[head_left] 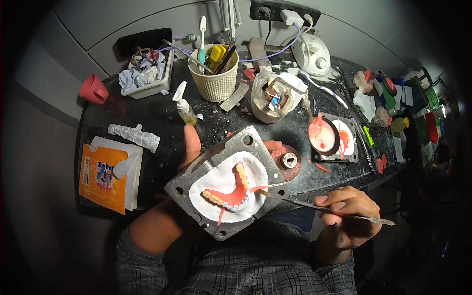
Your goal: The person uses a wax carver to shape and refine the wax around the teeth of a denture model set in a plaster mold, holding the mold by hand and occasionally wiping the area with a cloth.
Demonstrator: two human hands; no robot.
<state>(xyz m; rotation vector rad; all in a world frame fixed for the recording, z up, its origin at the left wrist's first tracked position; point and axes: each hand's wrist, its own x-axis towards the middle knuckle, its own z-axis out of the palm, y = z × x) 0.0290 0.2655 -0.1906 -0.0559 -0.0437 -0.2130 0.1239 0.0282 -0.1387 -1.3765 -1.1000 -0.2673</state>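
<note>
My left hand [191, 145] supports a grey metal denture flask half [236, 143] from below; its thumb shows on the left side and fingertips at the far edge. White plaster [216, 177] fills the flask, and in it lies a pink wax denture arch [242, 191] with yellowish and bluish-grey teeth. Thin red wax strips [258, 188] run outward from the arch. Pinched in the fingers of my right hand [351, 216] is a slim metal wax spatula [300, 202], its far tip close to the right wax strip. Whether the tip touches the wax I cannot tell.
Beyond the flask stand a pump bottle [185, 110], a cream basket [216, 81] of tools and a plaster-caked pot [268, 105]. A pan of pink wax [322, 132] rests on another flask [351, 155] to the right. An orange book [101, 179] lies left.
</note>
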